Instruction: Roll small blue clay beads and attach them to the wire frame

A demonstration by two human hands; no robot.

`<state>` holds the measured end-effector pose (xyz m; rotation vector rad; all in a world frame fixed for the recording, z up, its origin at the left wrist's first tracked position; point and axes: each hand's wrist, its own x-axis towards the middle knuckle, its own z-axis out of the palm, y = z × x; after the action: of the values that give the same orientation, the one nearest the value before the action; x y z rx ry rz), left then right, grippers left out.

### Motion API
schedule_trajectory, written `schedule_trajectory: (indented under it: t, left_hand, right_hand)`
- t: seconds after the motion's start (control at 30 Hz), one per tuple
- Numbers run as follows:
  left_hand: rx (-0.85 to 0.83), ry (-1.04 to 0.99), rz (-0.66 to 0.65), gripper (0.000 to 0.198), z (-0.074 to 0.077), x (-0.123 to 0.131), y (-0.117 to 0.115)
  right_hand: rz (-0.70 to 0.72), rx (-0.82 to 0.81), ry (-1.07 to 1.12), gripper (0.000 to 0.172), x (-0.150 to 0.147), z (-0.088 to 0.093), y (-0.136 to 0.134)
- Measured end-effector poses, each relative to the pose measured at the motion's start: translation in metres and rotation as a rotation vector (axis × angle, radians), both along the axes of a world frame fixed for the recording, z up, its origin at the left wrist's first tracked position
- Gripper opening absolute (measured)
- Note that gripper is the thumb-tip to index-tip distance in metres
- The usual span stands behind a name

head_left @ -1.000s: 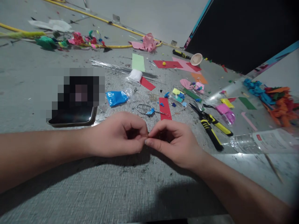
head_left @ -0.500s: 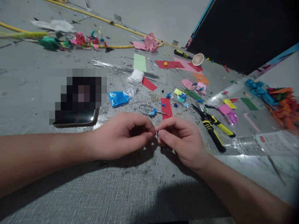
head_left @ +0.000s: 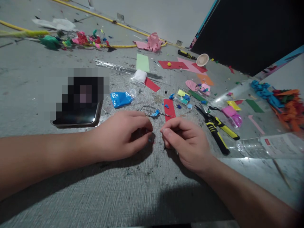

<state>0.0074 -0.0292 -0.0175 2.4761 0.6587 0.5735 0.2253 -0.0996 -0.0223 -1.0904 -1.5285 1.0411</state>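
Observation:
My left hand [head_left: 127,134] rests low over the grey table with its fingers curled. A tiny bluish speck shows between its thumb and fingertips, too small to name. To its right, my right hand [head_left: 185,142] is closed in a pinch of thumb and forefinger; what it holds, if anything, is hidden. A small gap separates the two hands. Just beyond them lies a looped wire piece [head_left: 148,110] with a blue clay lump [head_left: 155,113] on it. Its thin end crosses a red paper strip [head_left: 169,107], which carries small blue bits.
A phone [head_left: 78,118] lies at left, near a blue clay packet [head_left: 121,99]. Yellow-black pliers [head_left: 215,128] and a clear bottle [head_left: 273,145] are at right. Behind are thin wires [head_left: 114,66], a white packet [head_left: 139,76], paper strips and a yellow cable [head_left: 95,14].
My hands, whose fingertips met before, are now slightly apart. The left has drawn back to the left and its fingertips have loosened; the right has hardly moved and stays pinched.

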Motion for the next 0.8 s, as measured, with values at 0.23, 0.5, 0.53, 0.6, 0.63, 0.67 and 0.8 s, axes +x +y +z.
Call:
schedule_trajectory:
  t: [0.23, 0.5, 0.53, 0.6, 0.63, 0.67, 0.8]
  left_hand:
    - [0.066, 0.121, -0.079, 0.024, -0.004, -0.002, -0.004]
    - [0.007, 0.061, -0.07, 0.023, -0.006, -0.002, -0.001]
    - [-0.01, 0.02, -0.059, 0.021, -0.007, -0.002, 0.001]
    - [-0.057, -0.075, -0.019, 0.017, -0.006, -0.001, 0.003]
    - [-0.103, -0.117, 0.0, 0.015, -0.005, 0.0, 0.003]
    - [-0.179, -0.151, 0.013, 0.014, -0.003, 0.0, 0.003]
    - [-0.71, -0.239, 0.04, 0.016, 0.011, 0.004, 0.0]
  right_hand:
    - [0.009, 0.069, -0.036, 0.004, 0.0, -0.004, 0.0]
    - [0.023, 0.032, 0.06, 0.007, -0.003, -0.003, 0.0]
    - [0.02, 0.032, 0.063, 0.008, -0.003, -0.003, 0.0]
    - [0.003, 0.05, 0.051, 0.009, -0.002, -0.002, 0.0]
    - [-0.006, 0.065, 0.037, 0.01, -0.001, -0.002, 0.0]
    - [-0.012, 0.085, 0.016, 0.011, -0.001, -0.002, 0.0]
    - [-0.02, 0.239, -0.145, 0.011, 0.001, -0.002, -0.003]
